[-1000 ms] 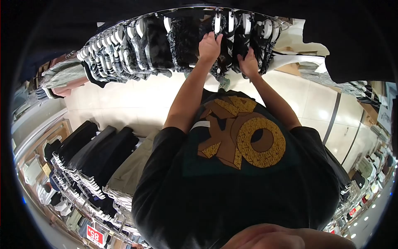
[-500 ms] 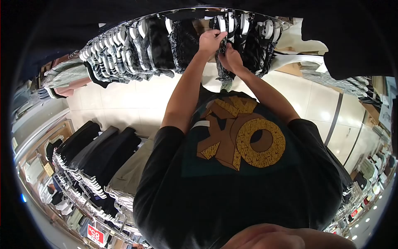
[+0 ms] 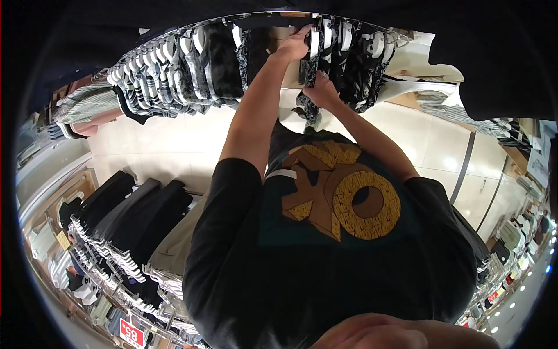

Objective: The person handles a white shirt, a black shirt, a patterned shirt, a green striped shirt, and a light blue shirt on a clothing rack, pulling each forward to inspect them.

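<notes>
A black-and-grey patterned shirt (image 3: 308,71) hangs from a white hanger (image 3: 314,43) on the rack in front of me. My left hand (image 3: 294,45) reaches to the top of this hanger near the rail, its fingers closed at the hook. Lower down, my right hand (image 3: 321,92) is closed on the shirt's edge, and the lower part of the cloth (image 3: 307,107) hangs bunched beneath it. Dark patterned shirts (image 3: 357,70) hang close by on the right. A dark garment (image 3: 256,58) hangs just left of my left forearm.
The metal rail (image 3: 279,11) curves across the top, with several striped shirts (image 3: 151,87) on its left. Behind me on the left, dark trousers (image 3: 142,215) hang from another rack, near a red price sign (image 3: 132,333). Pale tiled floor (image 3: 168,139) lies between the racks.
My left hand has moved up along the hanger towards the rail. My right hand has shifted slightly down, and the shirt's lower part is more bunched.
</notes>
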Motion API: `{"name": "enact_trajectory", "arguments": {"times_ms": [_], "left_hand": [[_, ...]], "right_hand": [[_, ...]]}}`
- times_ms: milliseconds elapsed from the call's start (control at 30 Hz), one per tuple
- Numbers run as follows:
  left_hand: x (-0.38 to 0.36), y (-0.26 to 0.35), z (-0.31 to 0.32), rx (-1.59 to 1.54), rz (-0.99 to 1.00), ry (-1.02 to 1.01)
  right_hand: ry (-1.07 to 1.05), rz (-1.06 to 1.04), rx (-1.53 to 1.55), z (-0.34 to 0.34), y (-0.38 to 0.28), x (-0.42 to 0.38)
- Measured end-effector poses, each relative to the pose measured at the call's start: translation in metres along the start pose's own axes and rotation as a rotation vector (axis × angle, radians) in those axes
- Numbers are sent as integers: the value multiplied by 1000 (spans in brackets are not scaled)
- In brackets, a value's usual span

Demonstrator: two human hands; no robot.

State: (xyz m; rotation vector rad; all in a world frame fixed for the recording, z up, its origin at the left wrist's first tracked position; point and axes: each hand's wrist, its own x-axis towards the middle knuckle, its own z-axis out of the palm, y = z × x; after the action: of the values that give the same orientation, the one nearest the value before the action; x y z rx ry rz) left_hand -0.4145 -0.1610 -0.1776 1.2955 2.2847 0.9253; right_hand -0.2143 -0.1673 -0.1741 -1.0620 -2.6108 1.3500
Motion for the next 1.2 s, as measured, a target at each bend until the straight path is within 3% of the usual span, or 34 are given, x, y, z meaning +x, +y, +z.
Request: {"name": "enact_trajectory", "arguments": {"times_ms": [67,133,200,267,333,400,533,600,700,800,867,933,1000,1033,1100,1200], "left_hand": [[5,-3,7,110,-8,9],[14,9,-6,88,-186,-101],[18,-8,2,139,-170,-80],[29,-39,21,336,-276,-242],[30,-32,18,298,-211,-208],[20,-11,15,45,-110,-20],[2,-7,20,112,-10,82],[10,-8,14,290,-229,-267],[23,-26,26,230,-333,-224],[29,-28,26,242,-255,-278],[18,-23,21,165,-303,-161],[-17,-15,-1,-34,-192,236],[-60,-1,-30,-13,-146,671],[-72,0,-44,25,-114,841],[-90,-1,-63,126,-205,912],[-85,-37,-78,249,-267,849]], "right_hand": [[-34,55,26,-3,-7,-8],[-31,20,26,-4,-9,-9],[-5,26,16,-2,-12,-17],[22,-5,14,-2,-16,-24],[-3,29,31,-3,-20,-32],[-71,92,61,-7,-21,-32],[-55,81,-18,-13,-26,-38],[-65,66,-28,-10,-26,-41],[-80,91,-35,-12,-34,-45],[-155,169,-77,-12,-35,-48],[-79,106,-88,-8,-28,-46],[-111,130,-109,-9,-27,-42],[-134,233,-155,-12,-23,-38],[-115,185,-146,-10,-16,-37],[-116,170,-140,-10,-9,-34],[-125,187,-154,-3,-6,-30]]}}
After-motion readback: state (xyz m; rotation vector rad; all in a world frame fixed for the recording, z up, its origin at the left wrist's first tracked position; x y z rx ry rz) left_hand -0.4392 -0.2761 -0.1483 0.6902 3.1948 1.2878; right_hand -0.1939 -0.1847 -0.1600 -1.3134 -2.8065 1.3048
